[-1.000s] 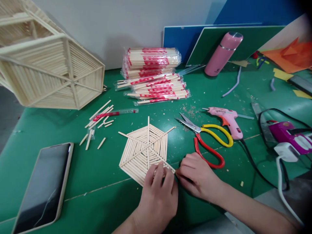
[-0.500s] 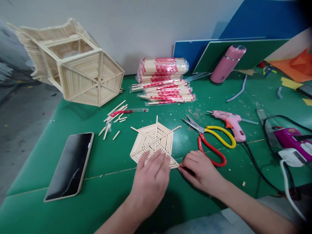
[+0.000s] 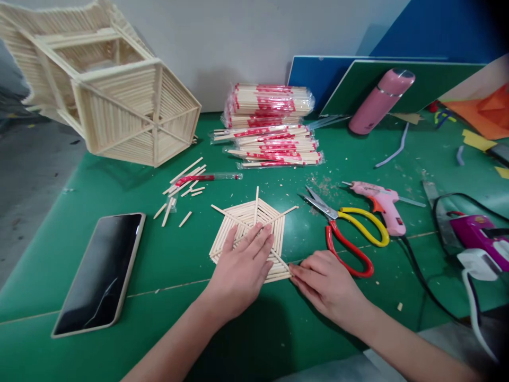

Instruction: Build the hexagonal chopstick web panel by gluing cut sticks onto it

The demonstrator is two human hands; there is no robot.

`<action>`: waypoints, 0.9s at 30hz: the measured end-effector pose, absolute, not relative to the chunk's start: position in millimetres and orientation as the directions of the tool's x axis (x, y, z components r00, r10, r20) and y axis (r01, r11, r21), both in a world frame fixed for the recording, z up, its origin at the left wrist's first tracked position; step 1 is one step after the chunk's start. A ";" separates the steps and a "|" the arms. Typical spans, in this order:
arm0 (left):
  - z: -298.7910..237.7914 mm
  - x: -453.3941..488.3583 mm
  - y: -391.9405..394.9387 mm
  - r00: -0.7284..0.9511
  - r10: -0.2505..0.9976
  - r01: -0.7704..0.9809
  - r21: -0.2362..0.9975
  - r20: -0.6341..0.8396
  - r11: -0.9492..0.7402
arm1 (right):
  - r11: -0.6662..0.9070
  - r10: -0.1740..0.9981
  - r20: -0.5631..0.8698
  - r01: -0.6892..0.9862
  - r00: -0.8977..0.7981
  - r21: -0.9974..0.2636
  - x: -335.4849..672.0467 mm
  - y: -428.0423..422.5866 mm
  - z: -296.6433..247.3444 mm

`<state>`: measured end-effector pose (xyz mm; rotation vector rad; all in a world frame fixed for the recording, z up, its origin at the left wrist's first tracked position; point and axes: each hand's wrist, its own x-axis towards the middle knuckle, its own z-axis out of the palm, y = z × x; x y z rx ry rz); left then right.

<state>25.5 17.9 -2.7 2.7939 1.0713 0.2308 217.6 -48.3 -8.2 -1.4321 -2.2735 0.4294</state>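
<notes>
A flat hexagon of glued wooden sticks (image 3: 274, 217) lies on the green table (image 3: 167, 318). My left hand (image 3: 242, 265) lies flat on the hexagon, fingers stretched out over its near half. My right hand (image 3: 324, 284) rests on the table at the hexagon's near right corner, fingertips pinched against the end of a stick there. What the fingers pinch is too small to name.
Red and yellow scissors (image 3: 350, 233) and a pink glue gun (image 3: 377, 201) lie right of the hexagon. A phone (image 3: 99, 270) lies at the left, loose cut sticks (image 3: 181, 191) behind it. Chopstick packs (image 3: 270, 127), a large stick house (image 3: 107, 101) and a pink flask (image 3: 379, 101) stand at the back.
My left hand has slid forward from the hexagon's near edge and now lies flat over it. My right hand stays at the near right corner. The view has shifted left.
</notes>
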 end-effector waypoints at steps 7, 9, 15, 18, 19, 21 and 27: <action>-6.1 24.9 17.3 0.731 0.671 0.633 0.246 0.121 -0.734 | 0.420 0.907 0.180 0.791 -0.380 -0.445 215.3 -46.8 -5.3; -6.2 25.3 16.7 0.726 0.680 0.639 0.266 0.102 -0.722 | 0.415 0.909 0.173 0.798 -0.378 -0.436 214.2 -47.4 -5.0; -4.3 26.7 16.6 0.716 0.695 0.650 0.298 0.066 -0.699 | 0.417 0.908 0.160 0.807 -0.387 -0.418 211.7 -50.0 -4.7; -4.5 26.5 16.5 0.707 0.702 0.655 0.293 0.087 -0.696 | 0.423 0.906 0.173 0.812 -0.386 -0.401 210.9 -50.6 -5.4; -4.9 26.3 16.3 0.705 0.703 0.656 0.290 0.093 -0.697 | 0.424 0.906 0.180 0.815 -0.384 -0.395 210.8 -50.8 -5.9; -6.1 25.8 15.7 0.711 0.695 0.650 0.278 0.105 -0.707 | 0.423 0.906 0.197 0.819 -0.375 -0.389 210.7 -51.6 -7.1; -3.8 25.9 17.4 0.723 0.688 0.645 0.296 0.062 -0.705 | 0.413 0.910 0.200 0.819 -0.362 -0.399 211.4 -53.3 -10.0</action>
